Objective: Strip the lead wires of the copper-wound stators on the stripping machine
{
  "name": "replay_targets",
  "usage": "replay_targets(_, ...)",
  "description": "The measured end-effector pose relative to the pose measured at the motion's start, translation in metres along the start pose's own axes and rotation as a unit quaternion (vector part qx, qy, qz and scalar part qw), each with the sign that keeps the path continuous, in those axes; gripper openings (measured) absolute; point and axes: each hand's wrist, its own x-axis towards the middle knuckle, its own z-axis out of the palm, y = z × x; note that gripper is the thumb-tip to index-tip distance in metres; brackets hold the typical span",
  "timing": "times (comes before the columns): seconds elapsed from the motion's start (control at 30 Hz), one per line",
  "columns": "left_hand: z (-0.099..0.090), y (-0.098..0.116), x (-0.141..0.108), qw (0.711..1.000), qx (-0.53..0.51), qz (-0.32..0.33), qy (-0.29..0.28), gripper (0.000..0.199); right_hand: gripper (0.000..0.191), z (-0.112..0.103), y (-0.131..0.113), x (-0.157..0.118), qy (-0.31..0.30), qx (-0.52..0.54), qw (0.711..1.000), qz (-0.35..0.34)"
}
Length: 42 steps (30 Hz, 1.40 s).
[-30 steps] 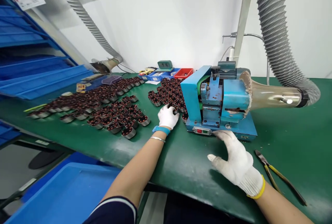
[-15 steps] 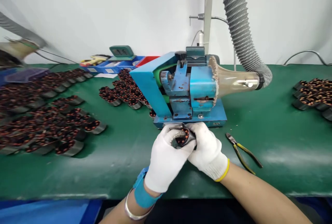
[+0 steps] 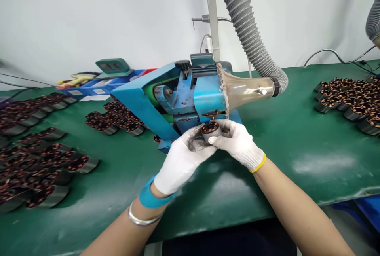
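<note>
Both gloved hands hold one motor stator [image 3: 211, 129], a dark grey ring with copper windings inside. My left hand [image 3: 190, 151] is closed around its left side and underneath, the glove's fingertips stained dark. My right hand [image 3: 236, 141] grips the right side, thumb on the front of the ring and fingers behind it. The stator is upright, its winding side facing up, right at the slot in the front of the blue machine [image 3: 209, 93]. A short wire end rises from the windings close to that slot.
Stators with copper windings [image 3: 109, 117] stand left of the machine, and more [image 3: 44, 165] lie farther left. Another group [image 3: 353, 101] is at the right. A clear funnel [image 3: 249, 90] joins a grey hose [image 3: 249, 30]. Blue bins [image 3: 101, 86] and a green digital display [image 3: 113, 66] stand behind.
The stator has been raised from the machine's base edge to its front slot and turned winding side up. The view has shifted right, and the pliers no longer show.
</note>
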Motion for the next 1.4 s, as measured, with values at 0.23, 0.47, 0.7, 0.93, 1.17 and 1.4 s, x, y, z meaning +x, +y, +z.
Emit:
replay_targets(0.23, 0.001, -0.018, 0.009, 0.995, -0.068, 0.012, 0.066, 0.065, 0.030, 0.006, 0.000, 0.004, 0.019, -0.067, 0.995, -0.066)
replay_targets(0.47, 0.000, -0.026, 0.014, 0.993, -0.089, 0.045, 0.058, 0.064, 0.039, 0.010, 0.007, 0.003, 0.030, -0.022, 0.996, -0.082)
replay_targets(0.7, 0.000, -0.023, 0.012, 0.995, -0.073, 0.046, 0.045, 0.063, 0.042, 0.012, 0.012, 0.001, 0.047, -0.051, 0.993, -0.100)
replay_targets(0.93, -0.006, -0.019, -0.008, 0.998, -0.046, 0.045, -0.016, 0.066, 0.049, -0.001, 0.010, -0.018, 0.004, -0.299, 0.933, -0.200)
replay_targets(1.17, -0.008, -0.025, -0.009, 0.997, -0.036, 0.023, 0.069, 0.068, 0.072, 0.014, 0.016, -0.024, 0.013, -0.305, 0.941, -0.148)
replay_targets(1.4, -0.007, -0.031, -0.015, 0.955, 0.212, 0.175, 0.114, 0.044, 0.037, 0.027, 0.027, -0.029, 0.077, -0.185, 0.972, -0.125)
